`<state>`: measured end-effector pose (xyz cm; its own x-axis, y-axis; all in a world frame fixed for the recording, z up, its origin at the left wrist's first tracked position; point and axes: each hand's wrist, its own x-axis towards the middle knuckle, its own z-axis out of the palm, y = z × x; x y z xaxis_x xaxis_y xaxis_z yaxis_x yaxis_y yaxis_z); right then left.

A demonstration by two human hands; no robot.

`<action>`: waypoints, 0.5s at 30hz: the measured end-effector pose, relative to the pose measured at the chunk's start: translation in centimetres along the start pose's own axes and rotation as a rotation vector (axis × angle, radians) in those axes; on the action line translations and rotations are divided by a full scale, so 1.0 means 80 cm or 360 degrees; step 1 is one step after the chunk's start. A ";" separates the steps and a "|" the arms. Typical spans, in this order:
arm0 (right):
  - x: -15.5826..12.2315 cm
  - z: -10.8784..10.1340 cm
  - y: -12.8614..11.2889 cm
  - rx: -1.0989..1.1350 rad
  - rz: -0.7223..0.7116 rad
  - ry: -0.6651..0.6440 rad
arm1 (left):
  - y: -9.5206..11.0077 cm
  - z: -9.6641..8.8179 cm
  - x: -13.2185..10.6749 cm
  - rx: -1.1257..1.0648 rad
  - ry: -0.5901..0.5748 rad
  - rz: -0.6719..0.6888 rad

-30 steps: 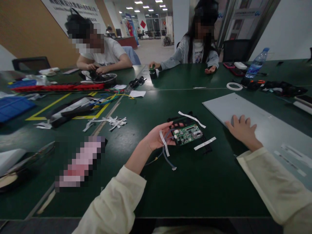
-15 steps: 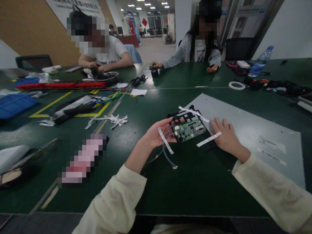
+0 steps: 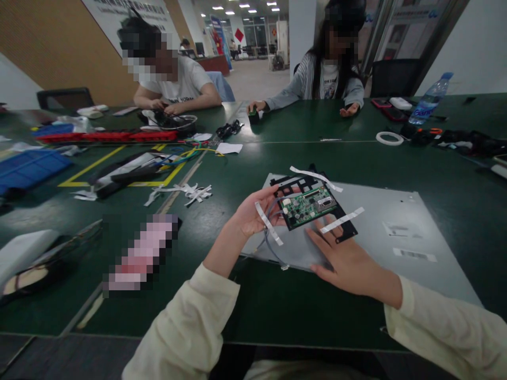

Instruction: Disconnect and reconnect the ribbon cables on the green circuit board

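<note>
Green circuit board (image 3: 308, 205) is gripped at centre frame by the left hand (image 3: 251, 214); the right hand (image 3: 348, 261) is spread flat on the grey panel (image 3: 396, 253), best pressed firmly so nothing is shifted.

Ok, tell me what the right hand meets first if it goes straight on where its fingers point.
The black bracket carrying the green circuit board, which the left hand holds. The right hand lies flat on the grey panel, fingers aimed at the bracket's near edge; they may already touch it.
</note>
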<state>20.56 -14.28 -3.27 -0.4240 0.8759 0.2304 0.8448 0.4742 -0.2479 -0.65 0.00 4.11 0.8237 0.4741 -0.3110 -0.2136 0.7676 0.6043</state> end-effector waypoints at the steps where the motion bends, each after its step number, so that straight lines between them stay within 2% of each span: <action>1: 0.000 -0.003 -0.007 0.0030 -0.0038 -0.0031 | -0.001 0.001 0.000 0.0009 0.0004 0.0006; 4: 0.001 -0.009 -0.022 0.0082 -0.0170 -0.0126 | -0.004 -0.001 0.003 0.0040 0.0036 -0.0010; 7: 0.001 -0.011 -0.036 0.0055 -0.0438 -0.0108 | -0.008 -0.007 0.007 0.0059 0.0067 -0.0047; 12: 0.001 -0.015 -0.050 0.0009 -0.1156 0.0295 | -0.016 -0.020 0.017 0.0072 0.0077 -0.0122; 15: 0.003 -0.021 -0.046 0.0027 -0.1203 0.0427 | -0.023 -0.022 0.022 0.0109 0.0075 -0.0201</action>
<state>17.89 -15.93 -0.71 -0.7846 0.2669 0.5596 0.3545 0.9336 0.0519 0.27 0.13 1.17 0.8159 0.3967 -0.4207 -0.0723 0.7919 0.6064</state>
